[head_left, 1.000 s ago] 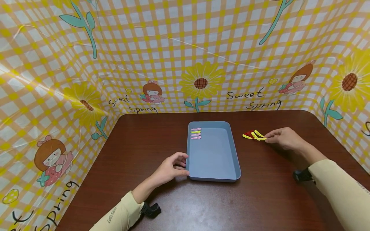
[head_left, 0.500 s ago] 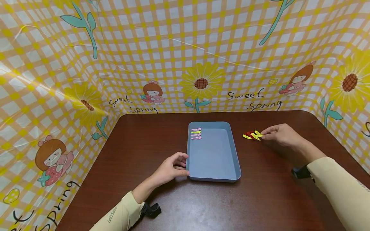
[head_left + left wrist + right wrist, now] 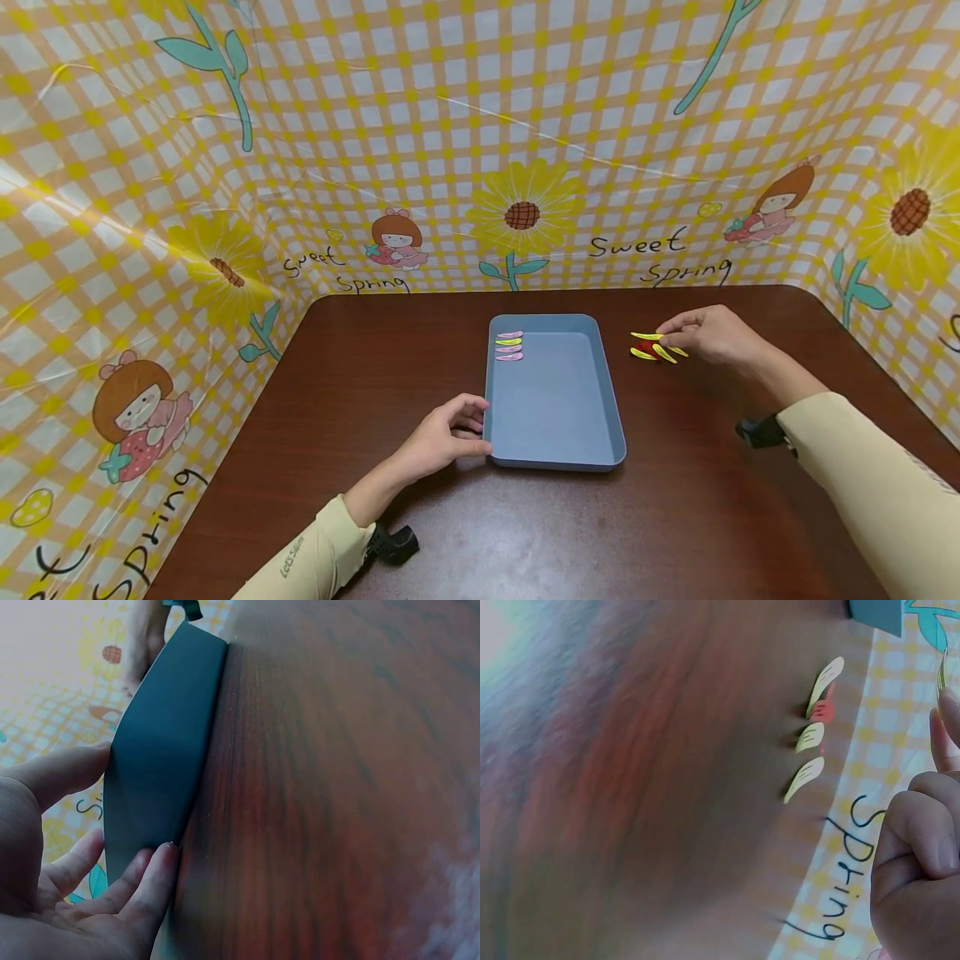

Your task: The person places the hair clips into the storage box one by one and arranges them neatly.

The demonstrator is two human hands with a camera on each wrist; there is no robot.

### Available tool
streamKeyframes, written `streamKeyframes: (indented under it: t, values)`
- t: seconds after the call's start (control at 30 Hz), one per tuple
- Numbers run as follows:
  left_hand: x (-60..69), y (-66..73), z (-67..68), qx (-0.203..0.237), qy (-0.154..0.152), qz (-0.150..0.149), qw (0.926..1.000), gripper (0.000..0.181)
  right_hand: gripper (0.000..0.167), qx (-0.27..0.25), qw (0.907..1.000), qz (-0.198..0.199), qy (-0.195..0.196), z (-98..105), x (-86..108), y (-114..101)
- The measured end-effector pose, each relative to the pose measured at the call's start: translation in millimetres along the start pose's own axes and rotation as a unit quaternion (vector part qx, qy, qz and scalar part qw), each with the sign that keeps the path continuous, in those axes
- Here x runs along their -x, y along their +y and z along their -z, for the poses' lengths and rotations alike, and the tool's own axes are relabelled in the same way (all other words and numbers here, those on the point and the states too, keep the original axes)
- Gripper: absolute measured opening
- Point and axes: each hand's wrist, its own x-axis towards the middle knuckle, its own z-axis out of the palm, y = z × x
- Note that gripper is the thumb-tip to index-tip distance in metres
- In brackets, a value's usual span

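My right hand (image 3: 708,335) pinches a yellow snap hair clip (image 3: 643,336) between thumb and forefinger, raised over a small pile on the table. In the right wrist view the held clip (image 3: 941,675) shows edge-on at the right border. Below it lie more yellow hair clips (image 3: 664,354) and a red one (image 3: 822,711), partly covered. At the left side of a blue-grey tray (image 3: 555,400), my left hand (image 3: 442,437) rests its thumb and fingertips against the rim and outer wall. Inside the tray's upper left, pink clips (image 3: 509,357) and one yellow clip (image 3: 508,342) lie in a column.
The tray stands on a dark brown wooden table (image 3: 375,358), with the clip pile to its right. A yellow checked cloth (image 3: 450,125) with sunflowers hangs around the back and sides of the table.
My right hand has moved left and up with the yellow clip, which now lies nearly level and points left over the pile. The left hand and tray have stayed put.
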Motion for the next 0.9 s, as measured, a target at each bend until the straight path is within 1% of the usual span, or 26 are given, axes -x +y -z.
streamKeyframes:
  t: [0.07,0.27,0.63,0.9]
  values:
    - [-0.1,0.2,-0.4,0.003,-0.001,0.001,1.0,0.056,0.049,0.006,1.0,0.004,0.001,-0.9,-1.8,-3.8]
    - [-0.3,0.3,-0.2,0.001,0.0,0.0,1.0,0.057,0.047,0.023,0.9996,0.013,0.01,-5.9,-8.8,-17.2]
    - [0.4,0.6,0.4,0.002,0.0,0.003,1.0,0.056,0.043,-0.001,0.9995,0.033,-0.002,-18.7,-18.9,-41.3]
    - [-0.3,-0.3,0.5,0.002,0.0,0.001,1.0,0.056,0.037,-0.014,0.9992,0.034,-0.013,-28.1,-27.6,-56.5]
